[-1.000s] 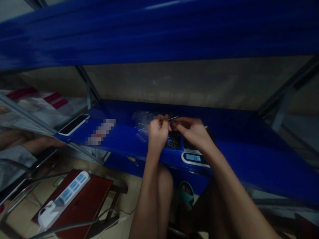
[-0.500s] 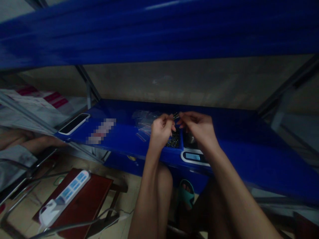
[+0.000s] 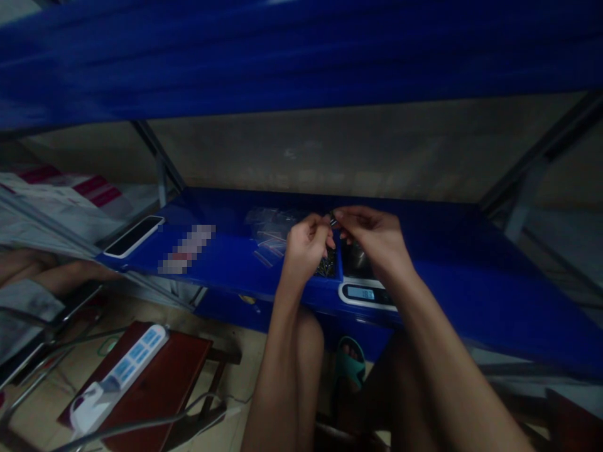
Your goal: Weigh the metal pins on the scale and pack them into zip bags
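Note:
My left hand [image 3: 305, 246] and my right hand [image 3: 374, 235] meet above the blue shelf, fingertips pinched close together. Between them are a few small metal pieces [image 3: 333, 220] that look like screws, gripped by both hands. Just below, a blue box [image 3: 338, 267] holds many similar screws [image 3: 326, 266], partly covered by my left hand. Beside it on the right stands a small digital scale [image 3: 348, 292] with a lit display and a dark metal pan [image 3: 355, 260]. My right hand and wrist hide part of the scale.
Clear zip bags [image 3: 271, 235] lie left of the box. A phone [image 3: 134, 236] rests at the shelf's left end, near a blurred-out strip [image 3: 188, 249]. A blue upper shelf [image 3: 301, 56] hangs overhead. Below left, a power strip [image 3: 136, 358] sits on a stool [image 3: 176, 383]; another person's legs [image 3: 61, 273] are beyond.
My fingertips have drawn closer together, and the screws between them show less. The view has shifted slightly; box, scale and bags stay in place on the shelf.

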`<state>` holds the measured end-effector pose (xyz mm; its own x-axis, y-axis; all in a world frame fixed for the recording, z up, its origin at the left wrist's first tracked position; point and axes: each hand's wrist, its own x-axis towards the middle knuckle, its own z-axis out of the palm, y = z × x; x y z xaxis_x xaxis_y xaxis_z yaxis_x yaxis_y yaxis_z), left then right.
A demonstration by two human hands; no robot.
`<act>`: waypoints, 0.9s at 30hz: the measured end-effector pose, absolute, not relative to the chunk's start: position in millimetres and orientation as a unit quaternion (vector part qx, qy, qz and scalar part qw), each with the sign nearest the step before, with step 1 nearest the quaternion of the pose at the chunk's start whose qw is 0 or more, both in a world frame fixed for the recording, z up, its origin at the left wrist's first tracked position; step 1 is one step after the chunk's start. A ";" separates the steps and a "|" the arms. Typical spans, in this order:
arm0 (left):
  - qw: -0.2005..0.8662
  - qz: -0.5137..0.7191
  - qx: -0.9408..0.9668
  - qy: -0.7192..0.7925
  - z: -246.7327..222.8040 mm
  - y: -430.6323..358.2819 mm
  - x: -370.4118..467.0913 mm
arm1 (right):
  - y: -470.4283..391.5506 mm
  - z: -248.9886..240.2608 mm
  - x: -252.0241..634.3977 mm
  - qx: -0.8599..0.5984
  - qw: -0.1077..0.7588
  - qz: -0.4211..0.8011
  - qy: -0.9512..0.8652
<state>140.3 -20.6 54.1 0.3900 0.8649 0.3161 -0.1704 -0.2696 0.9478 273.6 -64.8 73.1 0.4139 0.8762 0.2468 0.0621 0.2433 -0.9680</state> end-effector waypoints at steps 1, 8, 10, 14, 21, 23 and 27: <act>0.539 0.479 0.639 0.269 53.8 -21.0 140.7 | -64.7 72.8 273.9 -0.526 0.662 0.313 -0.432; 0.531 0.470 0.655 0.262 54.7 -22.6 143.2 | -67.0 72.4 277.3 -0.503 0.675 0.358 -0.404; 0.527 0.467 0.662 0.257 54.8 -22.7 143.6 | -68.2 71.5 278.0 -0.506 0.676 0.353 -0.404; 0.523 0.461 0.672 0.248 53.3 -23.2 144.7 | -70.5 69.0 278.8 -0.511 0.688 0.304 -0.415; 0.520 0.465 0.672 0.247 53.0 -25.8 147.4 | -71.9 70.9 279.3 -0.501 0.696 0.309 -0.411; 0.516 0.465 0.676 0.247 53.0 -27.2 149.0 | -73.1 72.9 282.2 -0.499 0.694 0.305 -0.420; 0.461 0.457 0.704 0.286 51.4 -28.2 150.9 | -78.1 74.3 299.1 -0.530 0.676 0.260 -0.441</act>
<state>150.9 -28.2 51.4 0.4175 0.8254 0.3801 -0.0188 -0.4103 0.9117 299.1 -78.1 74.3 0.4766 0.8183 0.3213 0.1160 0.3038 -0.9457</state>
